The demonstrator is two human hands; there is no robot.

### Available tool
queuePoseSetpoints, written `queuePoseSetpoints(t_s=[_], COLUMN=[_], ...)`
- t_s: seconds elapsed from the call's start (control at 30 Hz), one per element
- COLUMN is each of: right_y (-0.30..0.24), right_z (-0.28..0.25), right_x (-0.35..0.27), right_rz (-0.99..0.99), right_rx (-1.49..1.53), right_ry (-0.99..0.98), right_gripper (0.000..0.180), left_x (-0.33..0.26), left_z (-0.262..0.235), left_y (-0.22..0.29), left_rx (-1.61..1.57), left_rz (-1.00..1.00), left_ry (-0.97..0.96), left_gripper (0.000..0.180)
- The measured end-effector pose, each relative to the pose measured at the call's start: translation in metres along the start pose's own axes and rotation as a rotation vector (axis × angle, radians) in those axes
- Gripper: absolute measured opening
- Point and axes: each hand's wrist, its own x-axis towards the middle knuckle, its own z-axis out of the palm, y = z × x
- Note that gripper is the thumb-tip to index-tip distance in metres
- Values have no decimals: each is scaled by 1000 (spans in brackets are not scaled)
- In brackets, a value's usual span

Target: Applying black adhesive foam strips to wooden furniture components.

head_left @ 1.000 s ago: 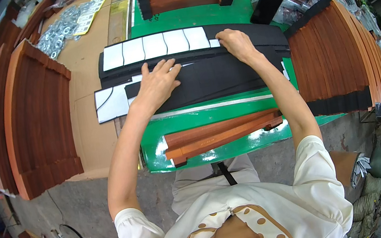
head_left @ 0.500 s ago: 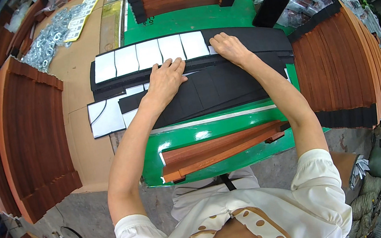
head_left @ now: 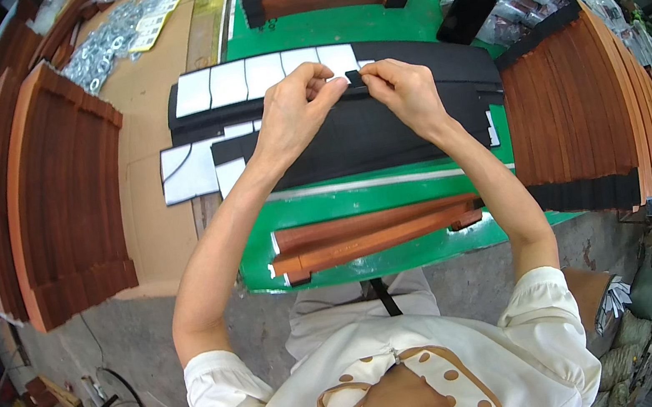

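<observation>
One black piece [head_left: 354,78], right hand [head_left: 409,92] pinching, left hand [head_left: 294,114] alongside, grip unclear, table's near edge [head_left: 402,262] well apart

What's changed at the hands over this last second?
The left hand has come off the black sheets and moved right, toward the right hand. The right now pinches a small black piece; whether the left grips it too is unclear. The phone, white pieces and brown wooden strips stayed put.

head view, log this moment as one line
left hand: at black piece | right hand: pinching black piece | below: black sheets, white pieces | nearer body: brown strips
</observation>
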Motion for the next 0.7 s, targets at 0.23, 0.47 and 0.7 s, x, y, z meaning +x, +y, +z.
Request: queuePoseSetpoints(t_s=[0.23,0.47,0.7], right_y=[-73,-130,-155], right_z=[-9,-1,30], right_x=[-29,-69,-108], right_rz=[-377,-228,19], right_rx=[-134,184,352], right_ry=[61,-148,-220], right_gripper=[15,24,23], left_x=[-62,-143,-201], left_z=[-26,-58,-66], left_y=[32,28,-2], left_rx=[-51,115,44], left_rz=[62,335,272], left_ry=[-20,14,172], left_gripper=[16,14,33])
